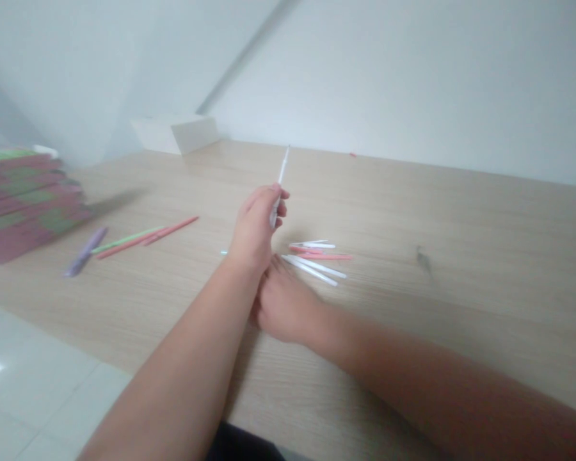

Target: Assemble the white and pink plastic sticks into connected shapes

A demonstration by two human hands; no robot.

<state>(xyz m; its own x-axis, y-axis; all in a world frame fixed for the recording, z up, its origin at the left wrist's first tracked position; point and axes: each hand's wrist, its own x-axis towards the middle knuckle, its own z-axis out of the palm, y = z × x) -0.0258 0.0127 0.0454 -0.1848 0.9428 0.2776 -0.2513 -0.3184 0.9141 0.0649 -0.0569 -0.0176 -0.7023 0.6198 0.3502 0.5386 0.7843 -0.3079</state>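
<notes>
My left hand [260,221] is closed around a slim white pen [283,168], whose narrow tip points up and away from me. Below it, my right hand [285,301] rests low at the table, crossing behind my left wrist. Its fingers are mostly hidden by that wrist and smeared, so what they hold, if anything, does not show. Just beyond the right hand lies a loose group of white pens [317,267] and red pens [324,256]. A small pale-green tip [224,253] pokes out left of my left wrist.
On the left of the wooden table [484,256] lie a purple pen-like object [86,251], a green stick [129,239] and red sticks [148,238]. A blurred pink-and-green stack [24,205] stands at the left edge. A white box [173,134] is at the back, near the wall.
</notes>
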